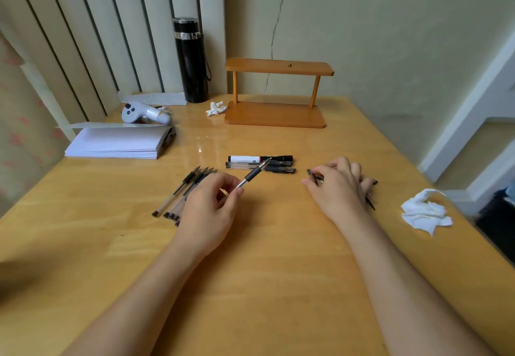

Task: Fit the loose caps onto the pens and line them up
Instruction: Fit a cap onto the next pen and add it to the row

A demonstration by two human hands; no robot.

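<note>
Two bare hands work over a wooden table [264, 258] scattered with pens. The left hand [207, 205] pinches an uncapped pen [255, 172] between thumb and fingertips, fingers closed on its clear barrel, the black grip and the tip angled up and away toward the far right. Just beside that hand, on its left, a cluster of uncapped pens [184, 191] lies on the tabletop, tips pointing away, partly hidden under the hand. The right hand [338, 188] rests palm-down on the table with its fingers curled over a small pile of dark caps [313, 176]; one cap sits between thumb and forefinger, though whether it is gripped or merely touched cannot be told. More dark pieces [370, 202] poke out from under the hand's far side. Between the two hands and a little farther back, a marker [260, 158] and capped pens [262, 167] lie side by side in a neat row. At the back stand a two-tier wooden shelf [276, 114], both tiers bare save a small knob on top, and a closed black flask [192, 60]. A stack of white paper [117, 144] and a white controller [145, 112] sit at the far left. Crumpled tissues lie near the shelf [215, 108] and at the right edge [425, 212].
</note>
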